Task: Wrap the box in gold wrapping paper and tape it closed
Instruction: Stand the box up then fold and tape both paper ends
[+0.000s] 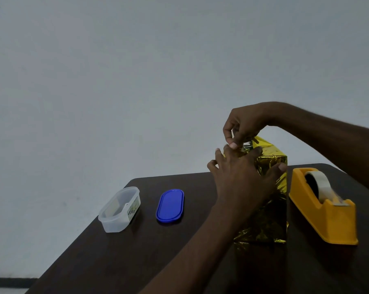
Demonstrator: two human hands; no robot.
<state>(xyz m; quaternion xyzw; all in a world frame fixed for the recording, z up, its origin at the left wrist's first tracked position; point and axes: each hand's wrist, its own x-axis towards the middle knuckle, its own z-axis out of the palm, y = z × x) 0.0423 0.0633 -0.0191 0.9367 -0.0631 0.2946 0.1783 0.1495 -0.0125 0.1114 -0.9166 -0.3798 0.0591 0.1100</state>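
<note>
A tall box wrapped in crinkled gold wrapping paper (272, 211) stands upright on the dark table (149, 251). My left hand (240, 177) lies spread against its near face, fingers straight, thumb reaching to the right edge. My right hand (241, 126) comes from the right above the box top, and its fingers and thumb pinch the gold paper fold at the top left corner. An orange tape dispenser (325, 211) with a roll of clear tape (319, 183) sits just right of the box.
A clear plastic container (120, 209) stands at the table's left, with its blue oval lid (170, 205) lying flat beside it. The table's far edge runs behind the box, and a pale wall fills the background.
</note>
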